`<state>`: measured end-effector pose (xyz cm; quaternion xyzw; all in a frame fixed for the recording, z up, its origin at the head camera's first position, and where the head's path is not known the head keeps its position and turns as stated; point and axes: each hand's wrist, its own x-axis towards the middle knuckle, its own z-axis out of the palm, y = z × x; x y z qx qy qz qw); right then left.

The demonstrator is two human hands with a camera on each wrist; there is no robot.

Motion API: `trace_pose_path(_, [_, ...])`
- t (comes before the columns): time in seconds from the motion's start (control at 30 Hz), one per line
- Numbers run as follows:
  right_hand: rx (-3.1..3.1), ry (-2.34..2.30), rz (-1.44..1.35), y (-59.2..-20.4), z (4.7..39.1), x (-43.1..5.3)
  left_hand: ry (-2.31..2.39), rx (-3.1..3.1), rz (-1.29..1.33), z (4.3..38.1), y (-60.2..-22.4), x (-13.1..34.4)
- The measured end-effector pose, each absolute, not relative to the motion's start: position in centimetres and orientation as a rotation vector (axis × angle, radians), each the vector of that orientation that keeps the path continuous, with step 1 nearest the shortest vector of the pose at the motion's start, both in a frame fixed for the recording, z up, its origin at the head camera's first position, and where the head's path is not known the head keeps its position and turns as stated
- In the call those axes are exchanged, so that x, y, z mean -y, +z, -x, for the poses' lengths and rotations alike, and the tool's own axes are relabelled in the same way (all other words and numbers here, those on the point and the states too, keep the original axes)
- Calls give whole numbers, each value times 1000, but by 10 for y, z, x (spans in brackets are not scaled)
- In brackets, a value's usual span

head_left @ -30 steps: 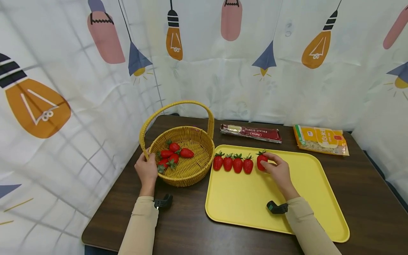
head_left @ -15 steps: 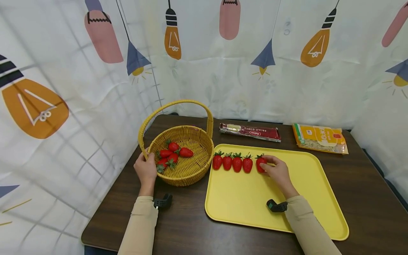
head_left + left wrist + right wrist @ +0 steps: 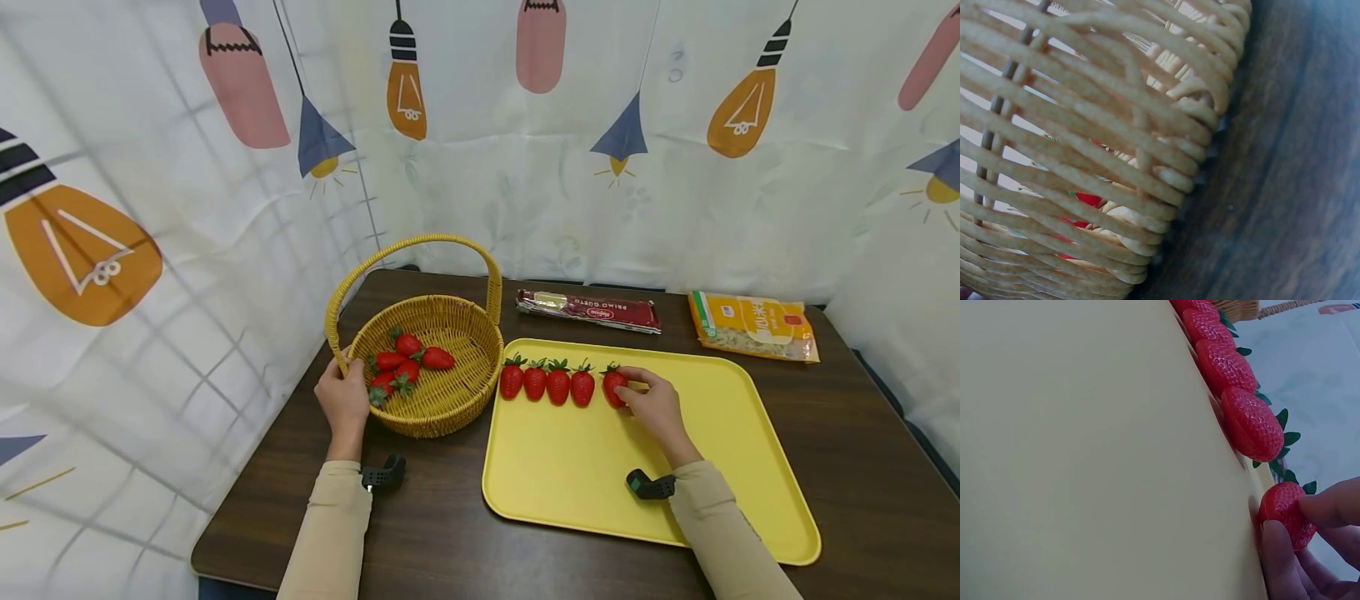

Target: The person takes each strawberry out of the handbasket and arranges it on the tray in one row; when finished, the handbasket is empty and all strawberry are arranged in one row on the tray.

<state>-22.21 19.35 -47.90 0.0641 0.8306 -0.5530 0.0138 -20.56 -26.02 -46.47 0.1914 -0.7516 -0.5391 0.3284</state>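
My right hand (image 3: 654, 408) pinches a strawberry (image 3: 614, 386) between thumb and fingers at the back of a yellow tray (image 3: 570, 467). The right wrist view shows this strawberry (image 3: 1287, 512) low against the tray surface, at the end of a row of several strawberries (image 3: 1225, 367) with their leaves toward the back. A small gap parts it from its neighbour. My left hand (image 3: 345, 404) grips the left rim of a yellow wicker basket (image 3: 472, 400) near the handle's foot. Several strawberries (image 3: 408, 372) lie in the basket's left half. Woven strands fill the left wrist view, hiding most of that hand.
Behind the tray lies a long dark red packet (image 3: 589, 312). A yellow bag of dry food (image 3: 754, 327) lies at the back right of the dark wooden table (image 3: 427, 525). A patterned curtain (image 3: 495, 192) hangs behind and to the left.
The strawberry in my right hand has come down slightly toward the tray, beside the row. My left hand stays at the basket's rim. The head view has shifted a little.
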Motion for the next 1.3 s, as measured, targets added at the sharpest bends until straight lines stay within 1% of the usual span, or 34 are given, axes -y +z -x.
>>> trace_pose_path(1.07, [-2511, -1770, -135, -480, 220, -189, -1422, 1967, -527, 208, -467, 262])
trace_pose_path(1.3, [-2510, -1781, -172, -479, 220, -188, -1426, 1968, -526, 208, -468, 262])
